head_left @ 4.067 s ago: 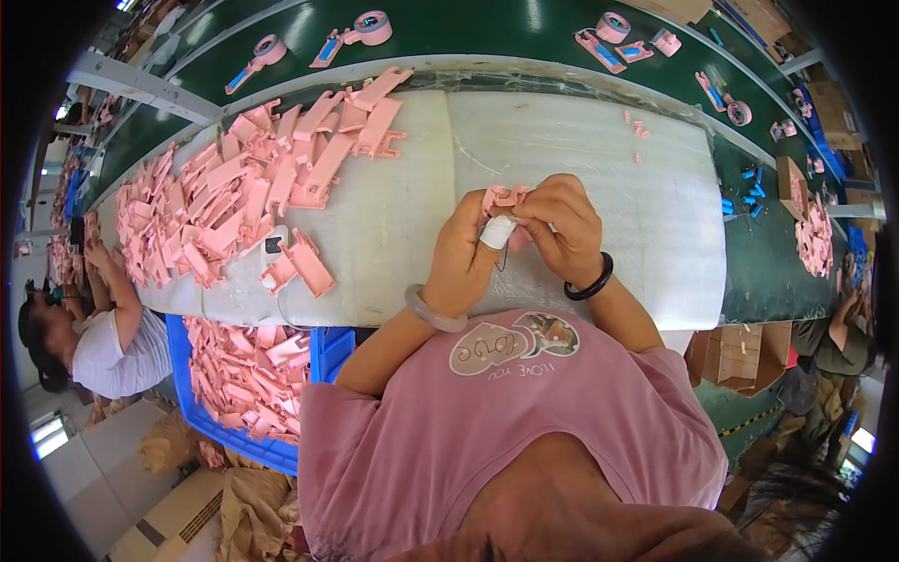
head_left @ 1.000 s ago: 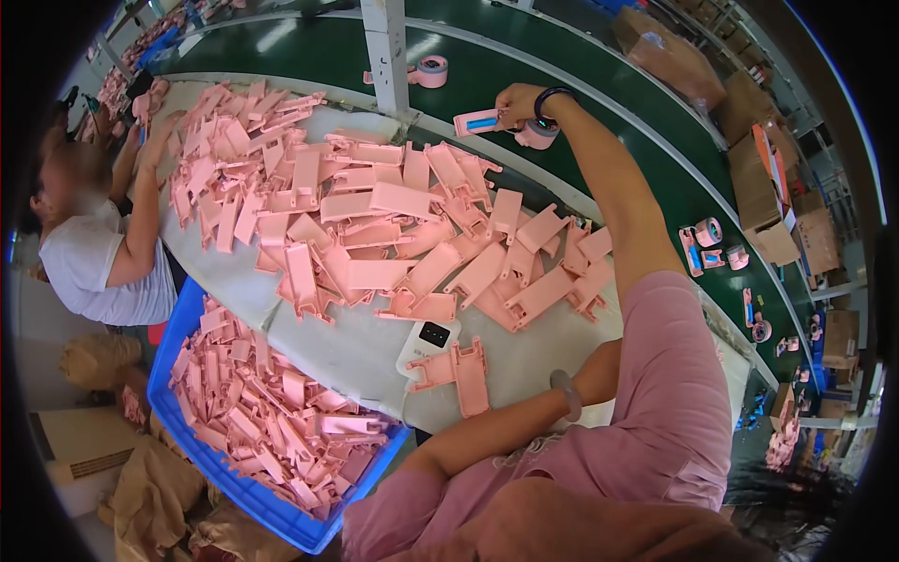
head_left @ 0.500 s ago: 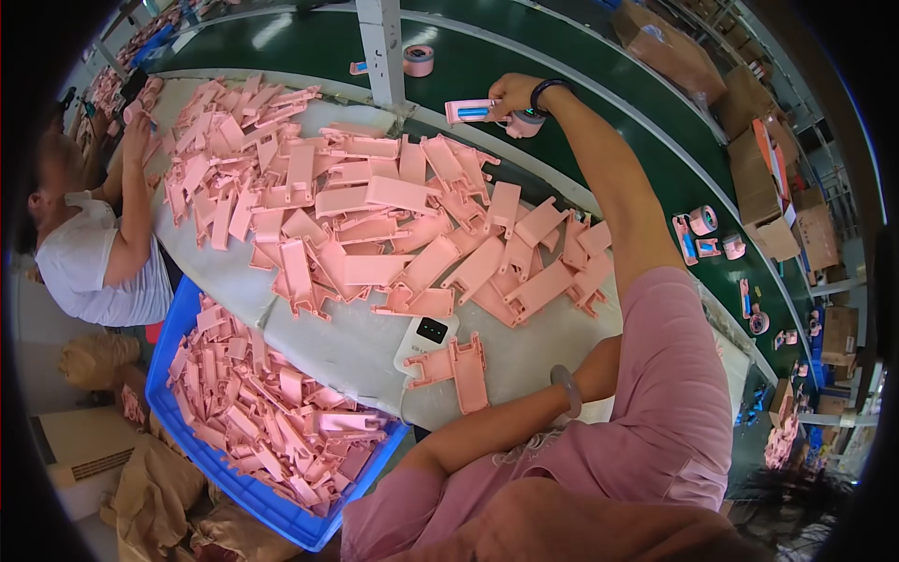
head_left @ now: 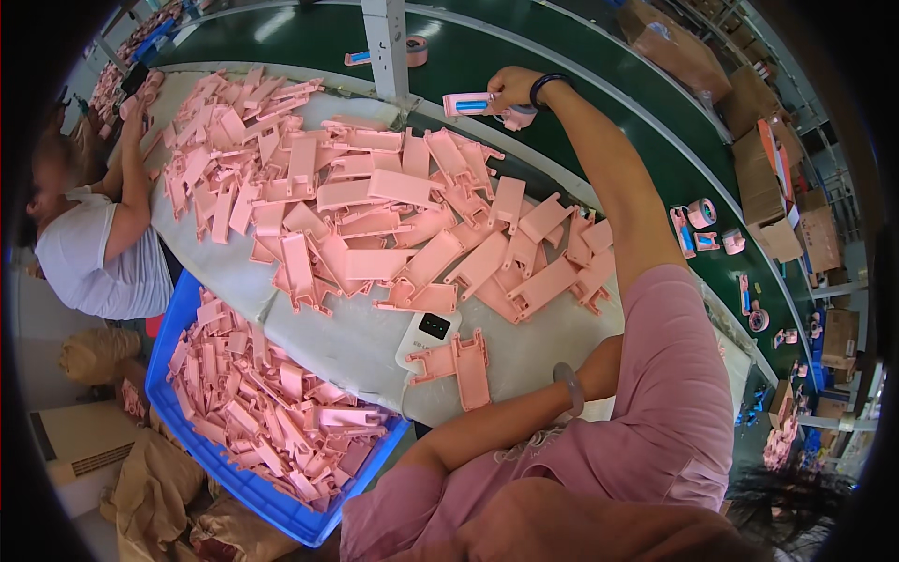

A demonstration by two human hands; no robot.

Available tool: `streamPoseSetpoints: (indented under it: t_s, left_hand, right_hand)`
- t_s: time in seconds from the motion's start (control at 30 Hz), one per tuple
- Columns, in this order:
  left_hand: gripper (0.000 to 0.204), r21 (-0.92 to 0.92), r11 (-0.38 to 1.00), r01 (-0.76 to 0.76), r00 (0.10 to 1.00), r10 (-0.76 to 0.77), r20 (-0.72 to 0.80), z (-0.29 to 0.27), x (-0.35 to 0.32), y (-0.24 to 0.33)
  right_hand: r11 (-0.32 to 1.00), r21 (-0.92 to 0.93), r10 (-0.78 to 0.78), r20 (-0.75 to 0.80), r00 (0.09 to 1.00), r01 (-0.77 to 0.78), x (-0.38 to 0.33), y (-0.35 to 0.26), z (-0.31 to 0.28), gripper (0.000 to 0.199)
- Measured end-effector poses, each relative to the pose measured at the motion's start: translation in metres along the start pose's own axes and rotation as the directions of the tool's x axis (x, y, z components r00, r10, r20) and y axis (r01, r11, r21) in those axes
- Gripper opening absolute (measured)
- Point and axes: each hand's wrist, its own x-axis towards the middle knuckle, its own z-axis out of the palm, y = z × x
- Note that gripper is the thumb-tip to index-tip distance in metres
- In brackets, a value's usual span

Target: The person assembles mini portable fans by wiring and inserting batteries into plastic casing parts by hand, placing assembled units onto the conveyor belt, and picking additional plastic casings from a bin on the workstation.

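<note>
Over the green conveyor belt, my right hand (head_left: 513, 88) reaches out with a black bracelet at the wrist. Its fingers are closed on a pink plastic housing (head_left: 455, 106) that has a blue cylinder lying in it. A round pink part (head_left: 518, 118) hangs just below that hand, partly hidden by it. My left forearm crosses low in front of me, wearing a grey bangle. Of my left hand (head_left: 600, 367) only the back near the wrist shows; its fingers are hidden behind my right sleeve. Nearest to it on the table lie two pink housings (head_left: 471, 372), touching each other.
A large heap of pink housings (head_left: 393, 192) covers the table (head_left: 318, 342). Beside them lies a white device (head_left: 416, 343) with a black panel. A blue bin (head_left: 178, 412) holds more housings. A metal post (head_left: 386, 47) stands at the belt (head_left: 562, 51). Another person (head_left: 103, 244) works at left.
My right hand has moved slightly up the picture, still holding the housing. The parts on the belt have shifted a little; those by the post moved left. My left arm stays where it was.
</note>
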Motion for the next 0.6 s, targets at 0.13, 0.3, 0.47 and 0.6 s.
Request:
streamPoseSetpoints:
  t_s: [0.13, 0.3, 0.47, 0.6]
  left_hand:
    - [0.029, -0.032, 0.999, -0.003, 0.999, 0.002, -0.038, -0.001, -0.001, 0.004]
    - [0.027, -0.062, 0.998, 0.008, 0.998, -0.012, -0.067, 0.001, 0.0, 0.004]
    - [0.028, -0.082, 0.997, -0.001, 0.996, -0.006, -0.086, -0.001, 0.003, 0.004]
    - [0.027, -0.077, 0.997, 0.009, 0.997, -0.015, -0.073, -0.003, 0.002, 0.004]
  right_hand:
    - [1.0, 0.006, 0.013, 0.011, 1.0, -0.013, 0.005, 0.001, 0.0, 0.032]
    - [0.999, -0.049, -0.011, -0.011, 1.0, 0.01, 0.011, 0.005, 0.001, 0.031]
    - [0.995, -0.098, -0.025, -0.027, 0.999, 0.022, 0.017, 0.002, 0.001, 0.031]
    - [0.998, -0.063, -0.006, -0.007, 1.0, 0.006, 0.024, 0.001, 0.0, 0.037]
